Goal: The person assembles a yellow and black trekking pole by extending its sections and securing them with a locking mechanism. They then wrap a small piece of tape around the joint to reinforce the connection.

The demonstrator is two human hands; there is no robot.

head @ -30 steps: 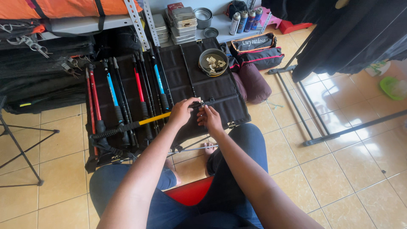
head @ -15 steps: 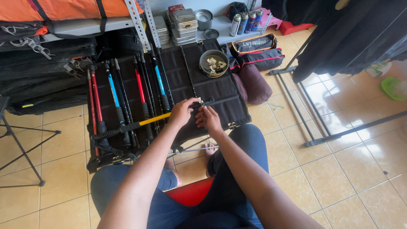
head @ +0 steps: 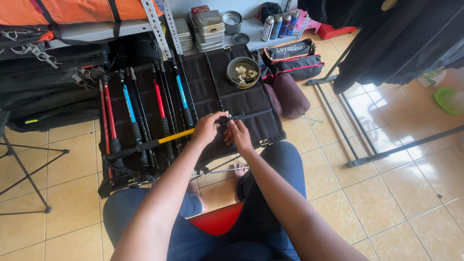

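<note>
Nothing has shifted: our left hand point(head: 207, 128) still clasps the yellow trekking pole point(head: 159, 140), our right hand point(head: 237, 134) pinching its black lock; we keep it level.

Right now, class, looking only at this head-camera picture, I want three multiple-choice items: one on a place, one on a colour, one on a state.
1. Where does the round metal bowl sit?
A. on the black fabric table top
B. on the tiled floor
C. on the person's lap

2. What colour is the shaft section just left of the left hand, on the trekking pole with the black handle?
A. blue
B. yellow
C. green

3. What is the state of the two hands?
A. both resting on the knees
B. both raised, holding nothing
C. both closed on the pole, close together

Key: 1 A, the bowl rests on the black fabric table top. 2 B, a yellow section shows there. 3 C, the left hand and right hand meet on the pole.
</note>
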